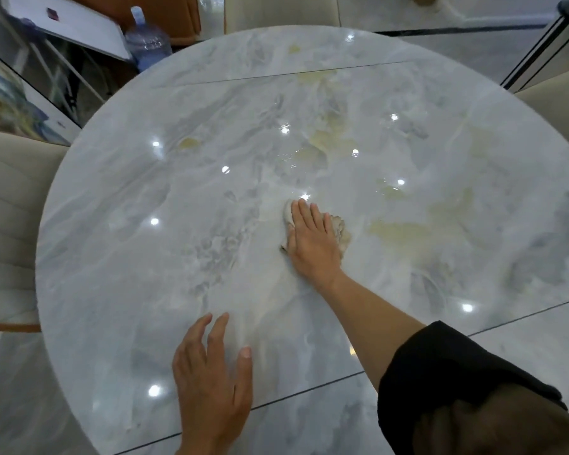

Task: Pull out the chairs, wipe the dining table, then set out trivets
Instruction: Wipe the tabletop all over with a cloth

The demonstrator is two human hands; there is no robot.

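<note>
Desk (145,257) fills most of my view. It is a round, glossy slab in a marble pattern, grey-white with pale yellow patches. Ceiling lights reflect on it as bright dots, and a thin straight seam crosses the far part.

The floor (539,339) around it is shiny marble-look tile with dark grout lines.

I count three cream padded chairs:
- The left chair (10,208) has stitched horizontal panels and stands close to the desk rim.
- The far chair (276,11) is at the top edge.
- The right chair (559,93) is only partly in view.

All three stand outside the rim; I can't judge the gaps.

A black sleeve (457,372), loose and matte, covers my right upper arm, and the forearm is bare. Off the desk, at far left, a flat white board (73,24) leans at a tilt. Beside it stands a big blue translucent water bottle (147,44) with a pale cap.

The left hand (211,372) is over the near part of the desk. Its grip is spread and the fingers are relaxed and apart, holding nothing. I can't tell whether it touches the surface.

The right hand (312,244) is at about the desk centre, palm down. Its grip is flat, with straight fingers close together pressing on the cloth (340,234).

The cloth is a small, crumpled, off-white rag with frayed edges. It lies on the desk under the palm and sticks out on both sides of the hand.
</note>
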